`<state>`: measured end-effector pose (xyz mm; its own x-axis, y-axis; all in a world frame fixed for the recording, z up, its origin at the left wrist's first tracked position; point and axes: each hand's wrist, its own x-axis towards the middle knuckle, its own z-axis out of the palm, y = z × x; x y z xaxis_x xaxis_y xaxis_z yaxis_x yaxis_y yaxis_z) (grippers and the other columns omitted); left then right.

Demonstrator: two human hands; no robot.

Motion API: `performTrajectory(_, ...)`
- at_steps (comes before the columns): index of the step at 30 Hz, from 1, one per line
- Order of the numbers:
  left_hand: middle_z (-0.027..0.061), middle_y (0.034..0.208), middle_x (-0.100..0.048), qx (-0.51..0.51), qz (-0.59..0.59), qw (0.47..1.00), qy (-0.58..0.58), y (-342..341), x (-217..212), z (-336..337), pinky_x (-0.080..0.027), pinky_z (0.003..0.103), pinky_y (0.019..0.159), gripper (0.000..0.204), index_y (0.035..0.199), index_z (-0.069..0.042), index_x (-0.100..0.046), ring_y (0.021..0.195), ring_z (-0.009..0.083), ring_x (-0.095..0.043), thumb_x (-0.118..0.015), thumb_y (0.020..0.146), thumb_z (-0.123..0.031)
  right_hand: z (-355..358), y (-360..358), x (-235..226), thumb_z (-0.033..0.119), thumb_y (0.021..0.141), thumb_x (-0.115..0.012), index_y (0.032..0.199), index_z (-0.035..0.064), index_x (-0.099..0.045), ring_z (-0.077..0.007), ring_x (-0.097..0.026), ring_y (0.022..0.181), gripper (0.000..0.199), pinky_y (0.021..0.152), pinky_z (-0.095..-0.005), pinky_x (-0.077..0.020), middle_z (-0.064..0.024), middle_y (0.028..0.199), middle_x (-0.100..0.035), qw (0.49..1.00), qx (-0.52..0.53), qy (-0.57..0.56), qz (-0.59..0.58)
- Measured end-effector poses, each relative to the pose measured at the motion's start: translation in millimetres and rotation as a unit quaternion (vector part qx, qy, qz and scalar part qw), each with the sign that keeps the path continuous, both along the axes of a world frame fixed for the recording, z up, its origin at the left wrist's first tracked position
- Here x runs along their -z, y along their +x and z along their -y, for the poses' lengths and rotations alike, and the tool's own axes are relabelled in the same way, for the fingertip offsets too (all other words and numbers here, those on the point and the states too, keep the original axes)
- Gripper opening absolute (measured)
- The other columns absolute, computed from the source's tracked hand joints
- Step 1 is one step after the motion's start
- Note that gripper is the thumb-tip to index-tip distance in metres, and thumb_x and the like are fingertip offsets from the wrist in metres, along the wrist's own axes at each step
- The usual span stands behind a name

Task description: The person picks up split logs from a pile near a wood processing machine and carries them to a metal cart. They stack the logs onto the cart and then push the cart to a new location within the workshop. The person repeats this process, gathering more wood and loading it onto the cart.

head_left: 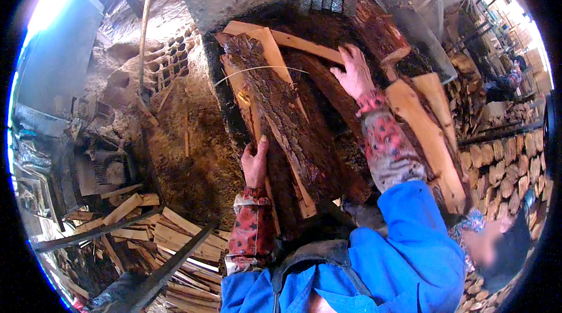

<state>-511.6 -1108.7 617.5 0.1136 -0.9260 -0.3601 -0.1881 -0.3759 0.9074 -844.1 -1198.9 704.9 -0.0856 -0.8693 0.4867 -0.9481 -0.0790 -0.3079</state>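
Two hands on split firewood, much of the stack in shadow

The left hand (255,164) has its thumb and fingers drawn nearly together on the lower part of a narrow pale split strip (247,102); the palm side and the finger undersides are hidden. The right hand (356,74) is half open, thumb apart from the fingers, at the near end of a pale split stick (313,45); whether it grips cannot be told. The left forearm comes straight up from below; the right reaches farther out, bent at the elbow. Both wear a red patterned sleeve.

Between the hands lies a rough bark-covered slab (290,114), which partly covers the strip, with a thin pale curved strand (252,68) across it. Dark gaps under these pieces hide what supports them, and the blue garment (374,260) cuts off the nearest part.

Right of the right forearm lie pale slabs (427,137), then stacked logs (500,164) bent by the rim. Another person (506,248), partly blurred, is at lower right. Loose split wood (187,237) at lower left is crossed by dark bars.
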Motion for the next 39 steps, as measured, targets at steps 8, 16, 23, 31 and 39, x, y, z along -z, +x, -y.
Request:
performTrajectory(8,0.0113,0.093,-0.065,-0.017,0.011,0.999,-0.042,-8.6,-53.6,-15.4,-0.046,0.031,0.077,0.064,0.104,0.011,-0.06,0.084,0.017,-0.057,-0.065,0.086,-0.05,74.9,-31.9,68.8,0.038,0.078,-0.072,0.136,0.0213,-0.045,-0.0386,-0.044,0.125,0.066,0.095,-0.0521,-0.0438,-0.0185,0.132,-0.045,0.955,0.079,0.278,-0.062)
performTrajectory(16,0.0104,0.094,-0.065,-0.023,0.021,0.999,-0.035,-5.8,-27.0,-12.7,-0.046,0.03,0.079,0.062,0.106,0.009,-0.061,0.085,0.0165,-0.057,-0.065,0.087,-0.05,53.3,-65.2,41.4,0.051,0.068,-0.074,0.116,0.0099,-0.061,-0.0394,-0.057,0.105,0.064,0.088,-0.048,-0.0484,-0.0215,0.115,-0.053,0.941,0.053,0.319,-0.096)
performTrajectory(23,0.0127,0.095,-0.065,-0.017,0.002,0.999,-0.041,1.4,-11.7,-12.8,-0.046,0.032,0.08,0.063,0.107,0.01,-0.059,0.086,0.0181,-0.057,-0.065,0.087,-0.049,-68.5,-59.1,35.4,0.053,0.066,-0.074,0.104,0.0004,-0.063,-0.0417,-0.058,0.098,0.066,0.087,-0.0479,-0.0486,-0.0245,0.103,-0.058,0.964,0.058,0.256,-0.038)
performTrajectory(31,0.0154,0.1,-0.065,0.005,-0.029,0.999,-0.017,-1.5,-24.6,-7.8,-0.045,0.034,0.085,0.071,0.111,0.015,-0.055,0.092,0.0207,-0.058,-0.067,0.085,-0.05,-131.7,-18.7,82.5,0.042,0.068,-0.081,0.127,-0.0021,-0.042,-0.0469,-0.053,0.101,0.083,0.085,-0.0497,-0.0491,-0.0269,0.115,-0.049,0.97,0.062,0.223,0.074)
performTrajectory(39,0.0116,0.099,-0.065,-0.003,-0.039,0.998,-0.041,-3.4,-33.6,-12.1,-0.045,0.029,0.083,0.066,0.11,0.013,-0.056,0.091,0.0162,-0.057,-0.068,0.086,-0.047,-123.8,-3.8,67.1,0.041,0.069,-0.082,0.117,0.0007,-0.053,-0.0439,-0.062,0.09,0.069,0.082,-0.0451,-0.0512,-0.0238,0.099,-0.064,0.936,0.01,0.279,0.214)
